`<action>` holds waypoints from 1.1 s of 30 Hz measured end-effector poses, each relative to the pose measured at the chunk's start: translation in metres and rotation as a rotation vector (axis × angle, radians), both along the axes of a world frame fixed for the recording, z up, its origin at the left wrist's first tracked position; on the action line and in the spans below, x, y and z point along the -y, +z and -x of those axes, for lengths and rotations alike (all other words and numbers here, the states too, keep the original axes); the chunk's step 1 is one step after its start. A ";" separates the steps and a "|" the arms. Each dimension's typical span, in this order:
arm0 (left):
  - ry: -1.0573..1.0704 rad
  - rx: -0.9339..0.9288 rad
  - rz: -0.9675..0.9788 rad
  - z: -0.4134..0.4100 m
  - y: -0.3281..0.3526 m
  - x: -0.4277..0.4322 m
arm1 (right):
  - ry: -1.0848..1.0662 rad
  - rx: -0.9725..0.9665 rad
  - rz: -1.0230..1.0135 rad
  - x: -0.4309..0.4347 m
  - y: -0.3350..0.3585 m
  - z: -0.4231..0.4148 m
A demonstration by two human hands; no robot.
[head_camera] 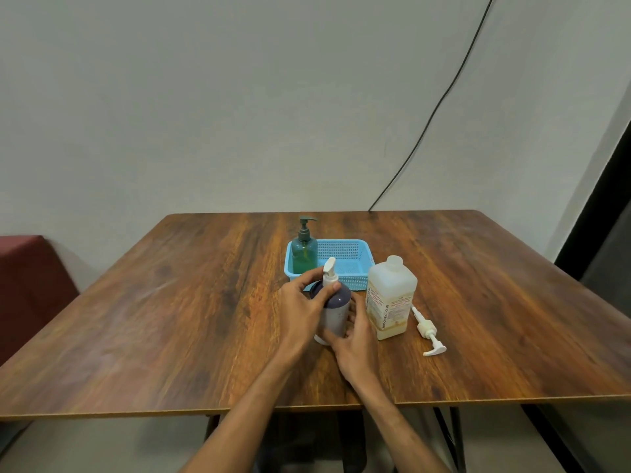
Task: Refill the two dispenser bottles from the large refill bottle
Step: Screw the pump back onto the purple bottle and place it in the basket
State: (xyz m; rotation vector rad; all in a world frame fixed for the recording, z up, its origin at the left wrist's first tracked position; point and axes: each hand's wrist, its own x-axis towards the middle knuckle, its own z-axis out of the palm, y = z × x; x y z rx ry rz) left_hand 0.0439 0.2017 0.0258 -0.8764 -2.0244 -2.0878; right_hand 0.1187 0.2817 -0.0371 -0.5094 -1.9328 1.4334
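Wall fills the whole upper half, plain and pale, with a dark cable slanting down it to the tabletop's far right corner. Below comes the tabletop, dark wood grain, far edge against the wall and near edge crossed by both forearms. There is wide bare wood on the left side and a good stretch on the right too. A red seat sits off the left edge.

Everything is bunched around the middle. The blue basket sits toward the back, and the green dispenser bottle stands upright in its left end. Just right of the basket's front corner stands the large refill bottle, upright, label facing us.

Now the action: the grey-purple dispenser bottle is in front of the basket, just left of the refill bottle, tilted slightly, base at the wood. The left hand is curled round its neck under the white pump, and the right hand grips the lower body.

Smallest of all, a loose white pump lies flat just right of the refill bottle, nozzle toward the near edge.
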 end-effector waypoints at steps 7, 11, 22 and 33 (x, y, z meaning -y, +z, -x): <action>-0.153 0.049 0.047 0.013 0.009 0.006 | -0.035 0.033 -0.060 -0.002 0.002 0.000; -0.261 0.080 0.077 0.021 0.011 0.010 | -0.043 0.046 -0.080 -0.002 0.002 -0.001; -0.264 0.022 0.148 0.025 0.013 0.016 | -0.055 0.100 -0.124 -0.001 0.009 -0.001; -0.179 -0.089 0.162 0.016 0.018 0.025 | -0.095 0.193 -0.230 0.003 0.034 0.006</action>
